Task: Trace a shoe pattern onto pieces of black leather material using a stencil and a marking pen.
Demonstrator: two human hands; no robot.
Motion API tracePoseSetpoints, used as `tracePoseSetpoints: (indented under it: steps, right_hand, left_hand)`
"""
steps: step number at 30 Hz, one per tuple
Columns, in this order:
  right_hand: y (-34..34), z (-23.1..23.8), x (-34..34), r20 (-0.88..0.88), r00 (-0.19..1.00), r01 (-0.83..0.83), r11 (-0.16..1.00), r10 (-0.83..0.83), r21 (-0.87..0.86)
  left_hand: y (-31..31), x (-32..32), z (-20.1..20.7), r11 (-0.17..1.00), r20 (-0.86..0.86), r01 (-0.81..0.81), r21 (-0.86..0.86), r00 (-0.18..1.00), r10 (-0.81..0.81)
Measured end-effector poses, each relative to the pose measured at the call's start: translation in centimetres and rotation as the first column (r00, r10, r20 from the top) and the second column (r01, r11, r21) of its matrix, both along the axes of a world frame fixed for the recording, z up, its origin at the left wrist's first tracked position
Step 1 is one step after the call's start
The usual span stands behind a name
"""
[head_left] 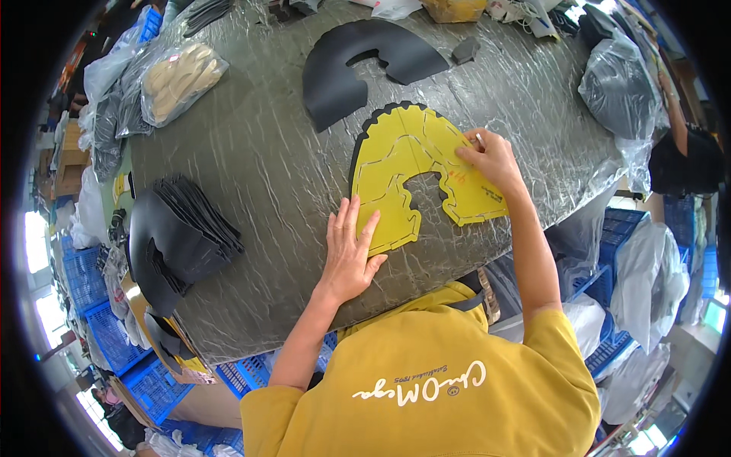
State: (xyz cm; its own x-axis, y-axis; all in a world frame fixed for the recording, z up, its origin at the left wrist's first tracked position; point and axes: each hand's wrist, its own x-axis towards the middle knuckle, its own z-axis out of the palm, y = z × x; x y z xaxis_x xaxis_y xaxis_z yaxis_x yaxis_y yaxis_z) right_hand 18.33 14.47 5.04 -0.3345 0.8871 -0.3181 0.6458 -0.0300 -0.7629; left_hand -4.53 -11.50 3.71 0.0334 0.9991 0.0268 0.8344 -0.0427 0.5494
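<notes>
A yellow arch-shaped template (396,145), with slots and dashed lines cut in it, lies on a slightly larger black sheet piece (355,164) whose edge shows along the template's left and top. My left hand (350,255) rests on the template's lower left part, fingers spread flat and gripping nothing. Pinched in my right hand (491,158) is a thin pen-like tool (480,140) with a pale end, held over the template's upper right side. Most of that tool is hidden by the fingers. Past the template lies a separate black arch-shaped piece (335,72).
Wrinkled clear film covers the dark table (266,167). On the left sits a fanned stack of black pieces (183,236). Beyond it lies a clear bag of beige parts (183,80). A small dark scrap (466,50) and filled plastic bags (620,87) lie far right. Blue crates (118,339) stand below.
</notes>
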Motion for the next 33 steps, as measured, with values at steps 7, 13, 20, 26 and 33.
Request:
tracePoseSetpoints:
  steps: [7,13,20,26,33]
  right_hand:
    - [1.1,-1.3,-0.4,0.0,1.0,0.013,0.977,-0.013,0.211]
    - [1.9,-0.8,-0.7,0.043,0.996,-0.079,0.993,0.075,0.088]
    - [0.9,0.9,-2.4,0.354,0.922,-0.32,0.819,0.155,0.476]
    - [2.3,0.5,-3.4,0.276,0.832,-0.551,0.775,0.482,0.308]
    - [3.0,0.7,-4.2,0.289,0.813,-0.582,0.73,0.506,0.359]
  left_hand:
    - [0.9,-0.4,-0.4,0.999,0.016,-0.043,-0.025,0.999,0.043]
    - [1.3,-0.1,-0.5,0.996,-0.035,-0.027,0.087,0.999,0.03]
    - [1.4,-0.6,-1.0,0.995,0.016,0.049,0.087,0.999,-0.05]
    - [1.4,-0.5,-0.9,0.995,0.015,0.035,0.089,0.999,-0.037]
    - [1.4,-0.5,-0.6,0.993,0.034,0.067,0.1,0.997,-0.07]
